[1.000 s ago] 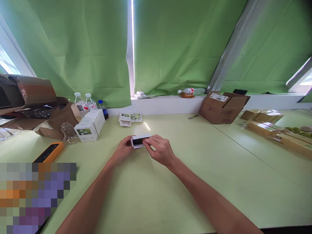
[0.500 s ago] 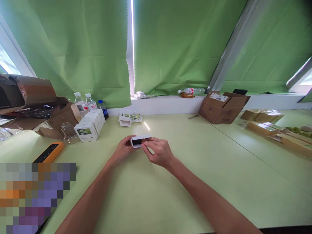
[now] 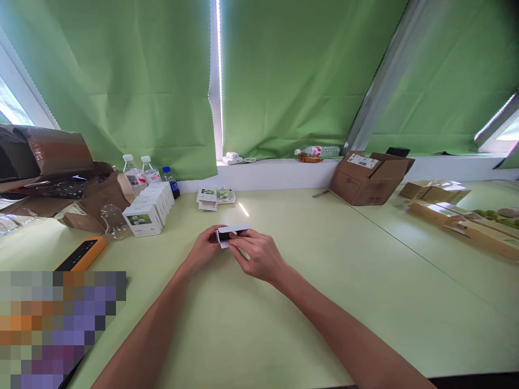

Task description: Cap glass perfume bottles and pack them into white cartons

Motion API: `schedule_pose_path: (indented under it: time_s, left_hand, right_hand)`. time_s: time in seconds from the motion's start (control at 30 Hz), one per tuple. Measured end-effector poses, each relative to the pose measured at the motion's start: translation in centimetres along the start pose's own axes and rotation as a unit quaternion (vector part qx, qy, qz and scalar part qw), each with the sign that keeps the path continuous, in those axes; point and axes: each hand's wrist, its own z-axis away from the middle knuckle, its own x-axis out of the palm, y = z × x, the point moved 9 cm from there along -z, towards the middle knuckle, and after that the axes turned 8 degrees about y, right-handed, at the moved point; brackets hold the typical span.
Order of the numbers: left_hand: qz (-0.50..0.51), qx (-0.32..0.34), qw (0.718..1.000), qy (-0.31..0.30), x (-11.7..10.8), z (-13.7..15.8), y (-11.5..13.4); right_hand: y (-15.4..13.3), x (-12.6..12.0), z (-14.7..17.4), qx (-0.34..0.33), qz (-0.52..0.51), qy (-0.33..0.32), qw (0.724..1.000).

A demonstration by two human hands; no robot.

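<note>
In the head view, my left hand point(image 3: 206, 249) is closed round the left side of a small white box point(image 3: 232, 229). The box lies on its side above the table, its open end toward me, with a dark inside. My right hand point(image 3: 257, 254) is at the box's right part, thumb and fingers pinched together at the opening. Whether those fingers grip the box's flap or something inside it cannot be made out. Beyond the hands stand another small white box point(image 3: 207, 199) with a green picture and a round clear-wrapped item point(image 3: 225, 194) beside it.
At left are a row of white boxes point(image 3: 142, 220), a clear jar point(image 3: 114, 220), bottles point(image 3: 134, 174), an orange power strip point(image 3: 86, 254) and an open carton point(image 3: 87, 200). A brown carton point(image 3: 360, 181) and wooden trays point(image 3: 462, 219) stand at right. The table point(image 3: 332, 259) reaches the sill.
My right hand has shifted slightly left and its fingertips are closer in at the box's opening. My left hand stays at the box's left side.
</note>
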Motion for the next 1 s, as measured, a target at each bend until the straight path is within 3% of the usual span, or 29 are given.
schedule_pose_path:
  time_s: [0.17, 0.83, 1.0]
  left_hand:
    - [0.000, 0.004, 1.000, -0.004, 0.06, 0.01, 0.10]
    - [0.027, 0.001, 1.000, -0.005, 0.20, 0.09, 0.40]
    - [0.032, -0.015, 0.999, -0.001, 0.13, 0.13, 0.21]
  right_hand:
    - [-0.13, -0.21, -0.01, -0.009, 0.007, 0.016, 1.000]
    - [-0.08, 0.27, -0.30, 0.005, -0.002, -0.021, 1.000]
    - [-0.36, -0.08, -0.20, -0.041, -0.016, -0.006, 0.999]
